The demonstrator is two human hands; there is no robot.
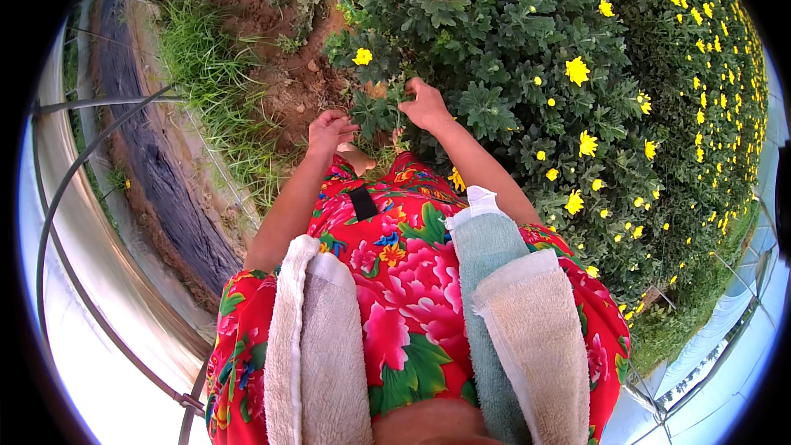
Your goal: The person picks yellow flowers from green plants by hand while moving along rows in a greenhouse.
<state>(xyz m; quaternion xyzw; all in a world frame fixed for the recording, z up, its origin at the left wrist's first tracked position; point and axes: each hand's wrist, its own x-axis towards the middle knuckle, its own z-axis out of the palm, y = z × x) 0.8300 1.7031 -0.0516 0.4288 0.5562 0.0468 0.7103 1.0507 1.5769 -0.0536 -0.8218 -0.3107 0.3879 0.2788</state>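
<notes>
My left hand hovers at the bed's edge with its fingers curled, just left of a leafy chrysanthemum shoot. Whether anything thin sits between those fingertips is too small to tell. Reaching into the foliage, my right hand has bent fingers and its thumb close to a green stem. Leaves and blur hide whether it grips that stem. Above and between the hands, a yellow chrysanthemum bloom stands on its plant. Dense chrysanthemum plants fill the area right of my right hand.
Bare reddish soil and tall grass lie to the left. Beyond them are dark sheeting and curved greenhouse poles. Rows of yellow blooms stretch right. Towels hang over my floral red clothing.
</notes>
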